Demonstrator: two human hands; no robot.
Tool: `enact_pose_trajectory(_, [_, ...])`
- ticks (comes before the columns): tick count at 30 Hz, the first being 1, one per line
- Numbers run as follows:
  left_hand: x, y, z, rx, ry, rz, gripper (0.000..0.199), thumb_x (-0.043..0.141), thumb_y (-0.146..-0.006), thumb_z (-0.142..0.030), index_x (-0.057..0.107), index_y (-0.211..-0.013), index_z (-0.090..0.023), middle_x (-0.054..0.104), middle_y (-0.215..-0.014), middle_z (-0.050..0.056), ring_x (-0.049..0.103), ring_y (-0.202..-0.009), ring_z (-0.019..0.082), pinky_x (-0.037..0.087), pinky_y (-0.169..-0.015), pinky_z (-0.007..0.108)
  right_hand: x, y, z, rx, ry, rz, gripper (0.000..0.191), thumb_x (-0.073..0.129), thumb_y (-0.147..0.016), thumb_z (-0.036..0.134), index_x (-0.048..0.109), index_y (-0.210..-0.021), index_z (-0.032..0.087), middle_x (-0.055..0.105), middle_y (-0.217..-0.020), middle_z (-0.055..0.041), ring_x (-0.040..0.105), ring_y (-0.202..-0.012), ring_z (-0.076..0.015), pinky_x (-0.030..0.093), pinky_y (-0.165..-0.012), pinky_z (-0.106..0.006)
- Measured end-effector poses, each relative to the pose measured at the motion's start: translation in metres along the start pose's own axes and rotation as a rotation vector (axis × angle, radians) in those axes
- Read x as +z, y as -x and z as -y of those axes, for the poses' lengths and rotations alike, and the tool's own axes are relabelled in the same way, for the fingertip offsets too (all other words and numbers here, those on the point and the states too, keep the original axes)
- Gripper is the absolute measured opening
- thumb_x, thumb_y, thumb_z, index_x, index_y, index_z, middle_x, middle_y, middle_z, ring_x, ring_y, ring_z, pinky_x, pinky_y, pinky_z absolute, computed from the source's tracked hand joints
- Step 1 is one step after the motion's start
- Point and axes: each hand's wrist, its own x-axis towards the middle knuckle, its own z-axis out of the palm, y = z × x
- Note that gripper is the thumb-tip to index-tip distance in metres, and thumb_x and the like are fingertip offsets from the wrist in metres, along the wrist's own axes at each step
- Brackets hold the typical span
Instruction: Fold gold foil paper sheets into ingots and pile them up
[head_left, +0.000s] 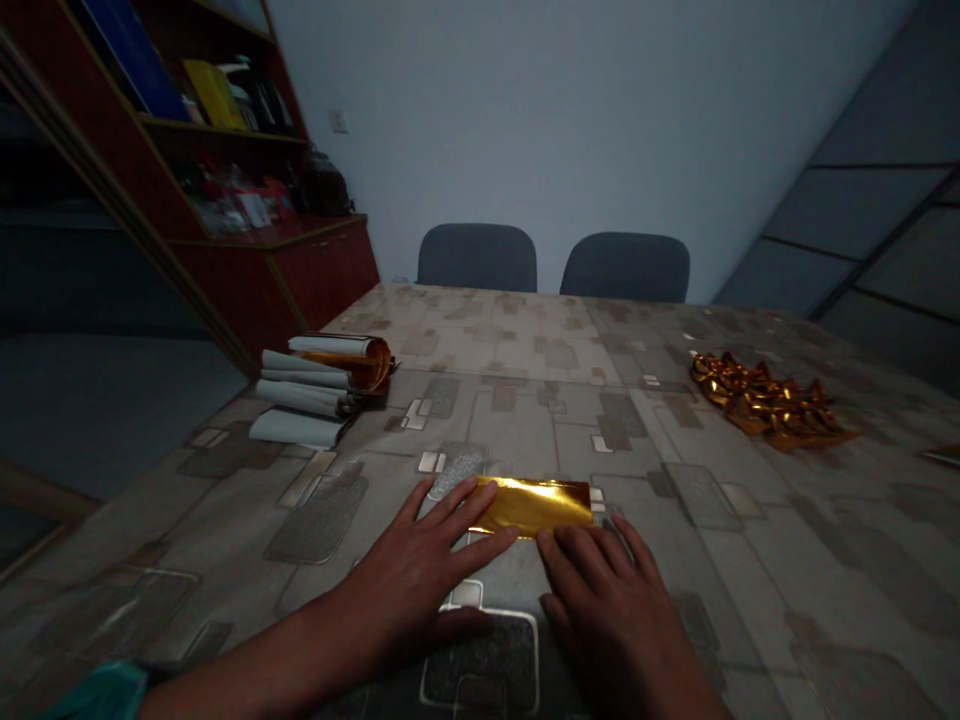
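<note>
A flat strip of shiny gold paper (pixel 536 505) lies crosswise on the patterned tablecloth in front of me. My left hand (pixel 431 560) rests with spread fingers over the strip's left end. At the strip's lower right edge is my right hand (pixel 604 585), its fingers partly apart and their tips touching or very near the paper. Neither hand is closed round anything. To the left sits a stack of folded gold sheets with pale backs (pixel 322 385). Several folded gold pieces (pixel 769 400) form a cluster at the right.
The table (pixel 517 340) reaches back to two grey chairs (pixel 477 256) by the wall. A reddish wooden cabinet (pixel 322 270) with filled shelves stands at the back left. Another gold piece (pixel 946 454) shows at the right edge.
</note>
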Motion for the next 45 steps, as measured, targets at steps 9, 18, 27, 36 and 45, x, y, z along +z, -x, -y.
enact_pose_trajectory(9, [-0.008,0.012,0.012,0.04,0.057,0.022,0.071,0.06,-0.092,-0.051,0.023,-0.153,-0.043,0.019,-0.164,0.004,0.024,-0.149,0.03,0.011,-0.119,0.061,-0.002,0.004,-0.004,0.008,-0.025,-0.075,0.032,0.056,-0.086,0.017,0.065,-0.116,0.022,0.074,-0.103,-0.0042,0.066,-0.095,-0.0252,0.037,-0.103,-0.052])
enact_pose_trajectory(18, [-0.017,0.014,0.014,0.046,0.061,0.036,0.073,0.062,-0.093,-0.044,0.02,-0.153,-0.043,0.021,-0.163,0.004,0.024,-0.149,0.031,0.015,-0.117,0.064,0.001,0.008,-0.006,0.007,-0.059,-0.08,0.039,0.049,-0.082,0.009,0.063,-0.117,0.019,0.072,-0.104,-0.0074,0.064,-0.097,-0.0273,0.039,-0.101,-0.055])
enact_pose_trajectory(27, [-0.009,0.028,0.005,0.058,0.042,0.041,0.082,0.073,-0.085,-0.039,0.026,-0.152,-0.042,0.021,-0.163,0.008,0.022,-0.148,0.036,0.014,-0.113,0.071,0.004,0.013,0.003,0.038,-0.197,-0.16,0.026,0.053,-0.082,0.014,0.067,-0.101,0.026,0.068,-0.081,0.0007,0.064,-0.078,-0.0211,0.039,-0.1,-0.046])
enact_pose_trajectory(36, [-0.009,0.029,0.004,0.047,0.01,-0.046,0.068,0.068,-0.09,-0.034,0.036,-0.148,-0.043,0.027,-0.161,0.008,0.029,-0.146,0.034,0.016,-0.114,0.069,-0.006,-0.008,-0.011,-0.028,-0.16,-0.094,0.026,0.05,-0.094,0.012,0.067,-0.078,0.024,0.063,-0.072,0.0006,0.062,-0.075,-0.0203,0.047,-0.091,-0.043])
enact_pose_trajectory(45, [-0.007,0.042,0.016,0.053,-0.011,-0.085,0.057,0.056,-0.096,-0.045,0.033,-0.149,-0.046,0.035,-0.158,0.0,0.027,-0.147,0.032,0.013,-0.118,0.062,-0.02,0.004,-0.019,-0.14,-0.174,-0.079,0.025,0.047,-0.098,0.014,0.07,-0.097,0.025,0.065,-0.075,0.0027,0.062,-0.074,-0.0173,0.039,-0.104,-0.047])
